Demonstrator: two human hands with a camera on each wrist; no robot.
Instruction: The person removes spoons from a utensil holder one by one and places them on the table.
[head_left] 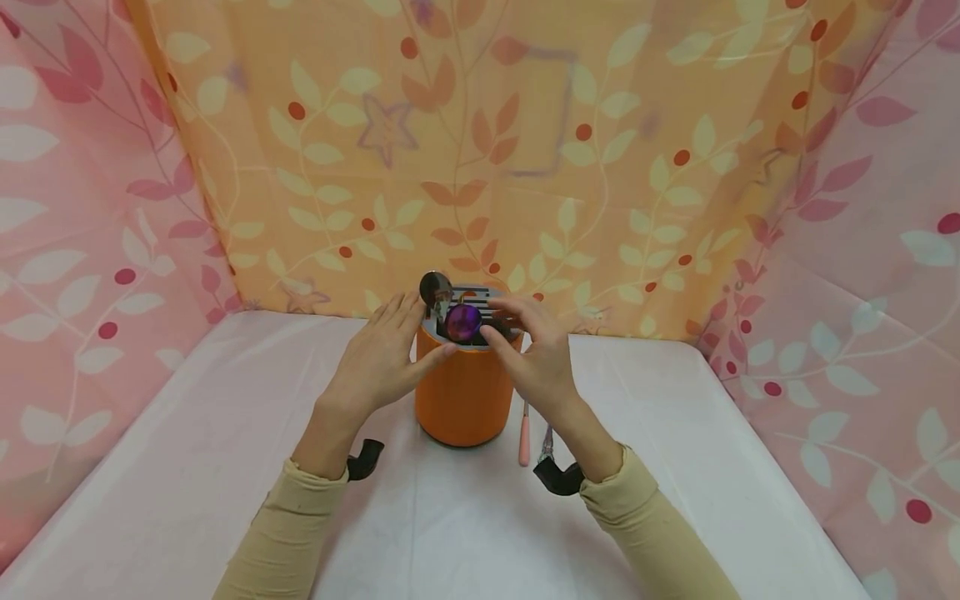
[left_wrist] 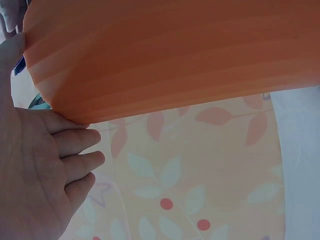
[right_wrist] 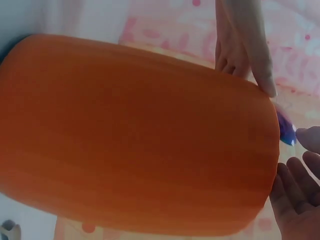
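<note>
An orange ribbed utensil holder stands upright, its top grey and slotted. Out of the slots rise a silver spoon head and a shiny purple rounded utensil head. My left hand rests against the holder's left side at the rim, thumb across the front edge and fingers extended along the side. On the right, my right hand is at the rim, its thumb tip beside the purple head and its fingers spread over the slots. In the right wrist view that thumb meets the purple head's edge.
A pink-handled utensil lies on the white-covered table right of the holder. Black curved camera mounts show at both wrists. Leaf-patterned cloth hangs behind and at both sides.
</note>
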